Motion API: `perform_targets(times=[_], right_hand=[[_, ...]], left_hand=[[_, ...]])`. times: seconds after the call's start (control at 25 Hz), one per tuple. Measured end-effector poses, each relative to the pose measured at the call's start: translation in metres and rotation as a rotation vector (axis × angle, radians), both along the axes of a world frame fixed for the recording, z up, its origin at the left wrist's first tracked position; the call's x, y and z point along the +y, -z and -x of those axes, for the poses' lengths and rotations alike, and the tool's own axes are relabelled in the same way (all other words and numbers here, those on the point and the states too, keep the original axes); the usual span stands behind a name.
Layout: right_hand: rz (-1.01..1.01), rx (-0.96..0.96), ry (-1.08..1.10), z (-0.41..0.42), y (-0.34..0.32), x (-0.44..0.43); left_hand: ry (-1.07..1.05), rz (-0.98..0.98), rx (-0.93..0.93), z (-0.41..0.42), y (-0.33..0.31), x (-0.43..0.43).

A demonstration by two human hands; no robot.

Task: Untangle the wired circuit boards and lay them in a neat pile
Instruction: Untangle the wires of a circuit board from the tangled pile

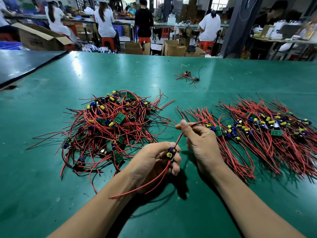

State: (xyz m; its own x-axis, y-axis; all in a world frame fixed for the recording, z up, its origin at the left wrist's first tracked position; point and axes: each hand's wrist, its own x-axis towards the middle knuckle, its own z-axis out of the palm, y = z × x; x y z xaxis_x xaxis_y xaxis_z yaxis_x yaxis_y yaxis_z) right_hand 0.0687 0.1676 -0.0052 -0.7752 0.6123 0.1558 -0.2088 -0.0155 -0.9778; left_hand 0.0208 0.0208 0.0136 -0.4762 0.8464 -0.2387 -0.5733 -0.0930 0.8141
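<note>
Left hand grips board above table; right hand pinches its wire. Advice: draw wire straight through fingers, align leads, then lay on sorted pile, clear of tangle.

Head-worn view, looking forward and down, close over green table

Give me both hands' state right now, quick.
Left hand: closed, holding one circuit board.
Right hand: closed, pinching that board's red wire.
</note>
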Motion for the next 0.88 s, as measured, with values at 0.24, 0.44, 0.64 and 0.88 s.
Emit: perform_targets(times=[0.24,0.44,0.64,0.88], right_hand=[[0.019,-0.048,-0.076,-0.001,0.003,-0.002],[0.253,-0.114,-0.373,-0.007,-0.001,-0.011],[0.072,-0.158,-0.165,-0.005,-0.001,0.001],[-0.431,-0.198,0.208,0.000,0.002,0.024]], left_hand=[[-0.013,0.073,0.122,0.001,0.002,-0.001],[-0.081,0.036,0.116,-0.002,0.004,0.001],[-0.117,0.089,0.132,0.002,0.005,0.002],[-0.102,0.097,0.131,0.002,0.005,0.003]])
